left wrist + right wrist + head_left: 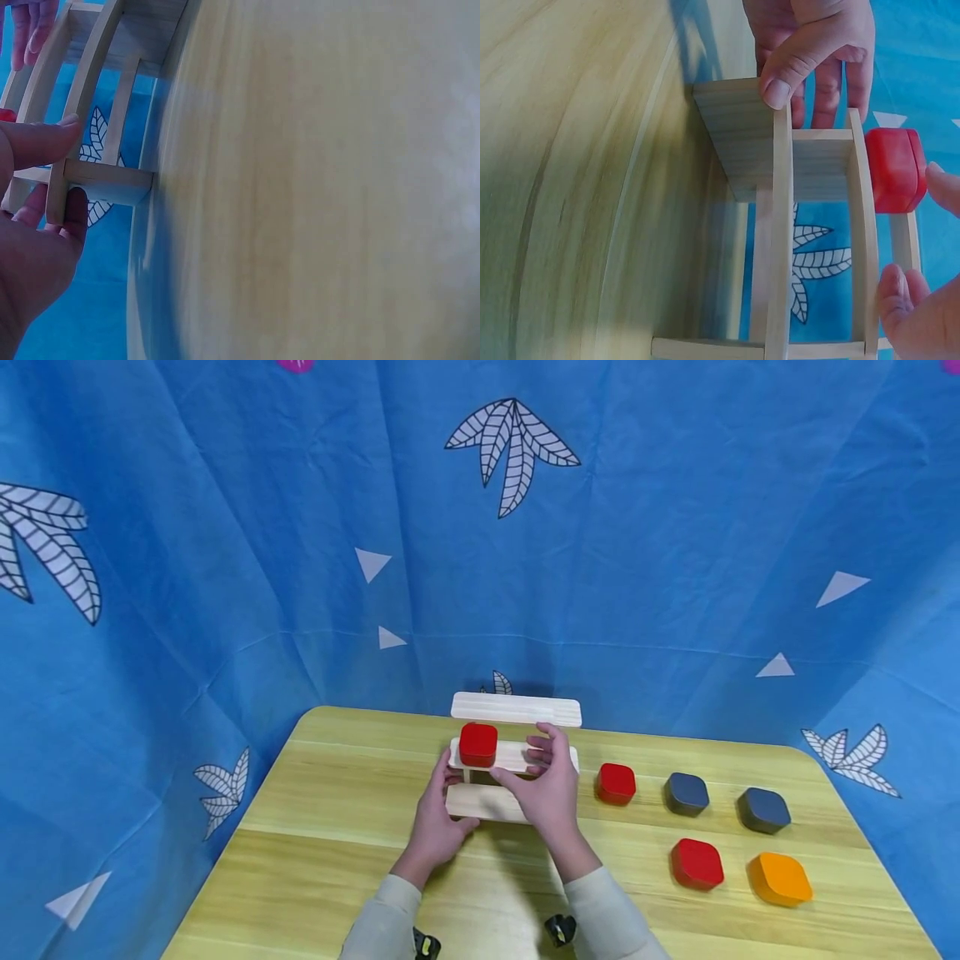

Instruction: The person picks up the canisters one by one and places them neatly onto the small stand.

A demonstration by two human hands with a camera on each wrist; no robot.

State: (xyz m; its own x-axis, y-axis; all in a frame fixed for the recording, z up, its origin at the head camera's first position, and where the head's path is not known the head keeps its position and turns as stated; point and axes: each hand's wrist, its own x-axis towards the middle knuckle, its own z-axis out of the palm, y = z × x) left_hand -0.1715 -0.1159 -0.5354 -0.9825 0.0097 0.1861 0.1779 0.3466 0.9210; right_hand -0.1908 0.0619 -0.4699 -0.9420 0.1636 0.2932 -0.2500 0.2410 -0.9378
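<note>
A small tiered wooden rack (487, 802) of pale slats stands near the table's back edge. On the left part of its middle slat sits a red rounded block (478, 745), also seen in the right wrist view. My left hand (437, 821) grips the rack's left end; in the left wrist view its thumb and fingers lie on either side of the front slat. Over the rack's right half is my right hand (551, 781), fingers spread and bent, with the thumb close to the red block. Nothing shows between its fingers and thumb.
To the right on the wooden table (315, 860) lie a red block (617, 784), a second red block (697, 864), two dark grey blocks, one nearer (686, 794) and one farther right (763, 810), and an orange block (780, 878). A blue patterned cloth (480, 568) hangs behind.
</note>
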